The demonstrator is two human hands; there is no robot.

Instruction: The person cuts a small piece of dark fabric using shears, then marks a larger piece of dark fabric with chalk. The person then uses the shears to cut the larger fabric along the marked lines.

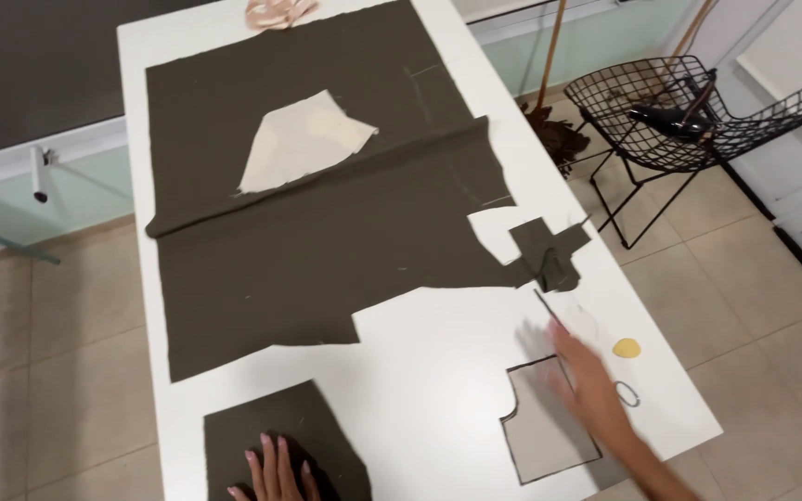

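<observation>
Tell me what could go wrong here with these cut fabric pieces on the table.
The right hand is blurred over the pale cut piece at the table's right edge; a sweep might push it, or the yellow chalk, off. The dark scrap also lies close to that edge. The left hand rests on the dark cut piece, which might shift or wrinkle.

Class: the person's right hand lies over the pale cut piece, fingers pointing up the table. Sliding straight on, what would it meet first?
Probably the small folded dark scrap; the right hand is blurred, so its line is approximate.
</observation>
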